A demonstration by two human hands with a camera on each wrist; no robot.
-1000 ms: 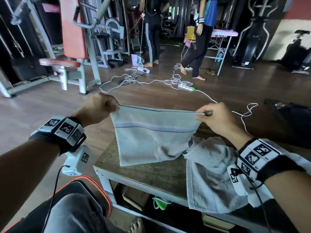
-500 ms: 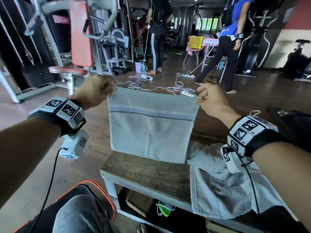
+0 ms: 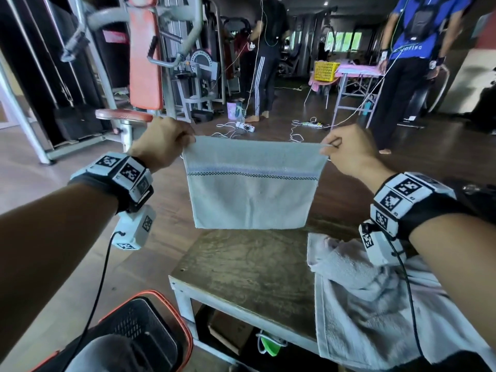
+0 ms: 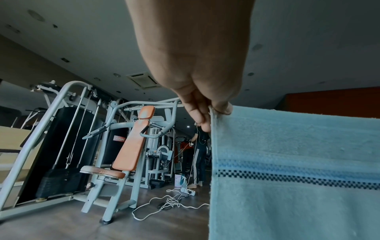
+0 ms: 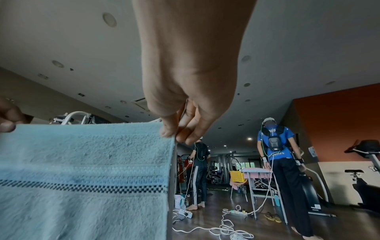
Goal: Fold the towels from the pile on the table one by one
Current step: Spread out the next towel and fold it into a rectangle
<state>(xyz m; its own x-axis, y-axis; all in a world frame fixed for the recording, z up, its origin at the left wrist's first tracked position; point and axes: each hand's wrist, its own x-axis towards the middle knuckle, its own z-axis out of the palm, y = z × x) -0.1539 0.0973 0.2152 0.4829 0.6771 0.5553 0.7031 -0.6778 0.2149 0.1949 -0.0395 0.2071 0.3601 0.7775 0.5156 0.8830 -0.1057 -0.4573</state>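
Note:
A pale blue towel (image 3: pixel 251 191) with a dark checked stripe hangs doubled over in the air above the far edge of the wooden table (image 3: pixel 241 267). My left hand (image 3: pixel 163 140) pinches its top left corner between thumb and fingers (image 4: pixel 221 108). My right hand (image 3: pixel 346 149) pinches the top right corner, thumb on the near side (image 5: pixel 167 129). The towel (image 4: pixel 287 170) is pulled taut between both hands and its lower edge hangs just clear of the tabletop. More towels lie in a crumpled pile (image 3: pixel 375 304) on the table's right side, under my right forearm.
A black basket with an orange rim (image 3: pixel 139 326) sits by my left knee. Gym machines (image 3: pixel 150 63) stand at the far left. Two people (image 3: pixel 264 55) stand beyond, with white cables and power strips (image 3: pixel 245 127) on the wooden floor. A yellow basket (image 3: pixel 326 71) rests on a far table.
Both hands have lifted the towel up off the table and drawn it tight; its lower edge, which lay on the tabletop a second ago, now hangs free.

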